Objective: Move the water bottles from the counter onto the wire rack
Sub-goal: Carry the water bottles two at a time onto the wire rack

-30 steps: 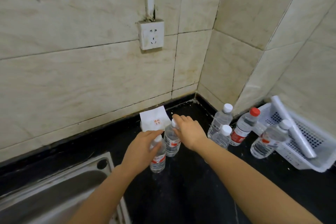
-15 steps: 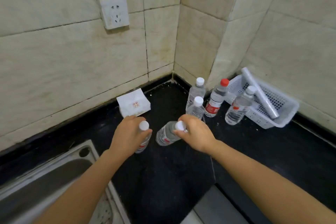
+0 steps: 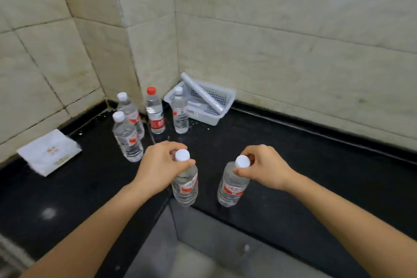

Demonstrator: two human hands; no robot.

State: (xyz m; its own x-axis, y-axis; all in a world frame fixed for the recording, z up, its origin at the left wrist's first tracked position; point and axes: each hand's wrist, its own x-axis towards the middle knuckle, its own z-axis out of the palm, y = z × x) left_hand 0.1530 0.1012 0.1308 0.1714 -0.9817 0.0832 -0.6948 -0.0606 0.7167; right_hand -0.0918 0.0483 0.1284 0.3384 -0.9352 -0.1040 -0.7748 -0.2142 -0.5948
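Left hand (image 3: 158, 168) grips 1 water bottle (image 3: 185, 184) by its neck, right hand (image 3: 265, 168) another bottle (image 3: 232, 185) likewise (both upright), fingers closed; 4 remaining bottles (image 3: 128, 140) stand behind

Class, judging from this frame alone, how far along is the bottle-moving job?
Done: nothing visible; no wire rack in view. In hand: left hand and right hand each grip a bottle by its neck. Left: four bottles standing in the counter corner.
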